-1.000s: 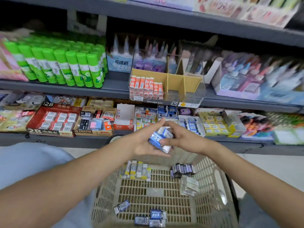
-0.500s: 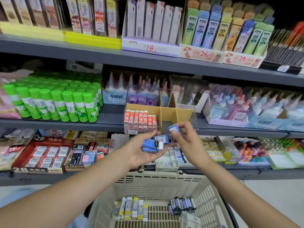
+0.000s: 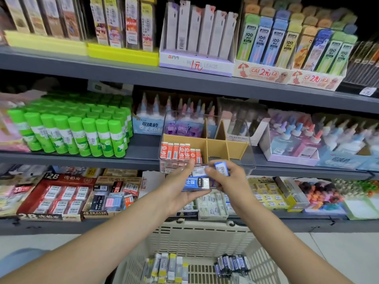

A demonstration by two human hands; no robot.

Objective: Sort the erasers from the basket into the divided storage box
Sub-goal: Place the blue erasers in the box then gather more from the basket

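Step in hand: transfer of blue erasers from hands to box. The left hand [image 3: 185,193], palm up, cradled a small stack of blue-sleeved erasers [image 3: 195,184], its thumb and fingers curled round them. The right hand [image 3: 229,179] pinched 1 blue eraser [image 3: 221,168] between thumb and fingertips, lifted just above the stack.

Destination: divided storage box [image 3: 249,158], directly beyond and above both hands on the middle shelf [image 3: 82,158]. Clear hard plastic walls, glossy, rounded at the corners; inside, tan dividers [image 3: 217,147], flat and matte, probably card or thin board. The compartment beyond the left hand held a row of orange-and-white erasers [image 3: 178,152], standing upright, packed side by side. The compartments beyond the right hand appeared unfilled.

Next move, as judged: carry the pinched eraser forward over the clear front wall and lower it into a vacant cell, upright to match the orange row. The wall stood close to the fingertips, so a slight lift looked necessary.

Source: beige plastic basket [image 3: 205,232], below both wrists, rigid, slotted lattice sides and floor. Contents seen: a row of white-and-yellow erasers [image 3: 166,267] under the left forearm, a cluster of dark erasers [image 3: 231,263] under the right. Sorting judged early to middle.

Erasers: small rectangular blocks, printed paper sleeves, smooth, light, easily slipped from a stack.
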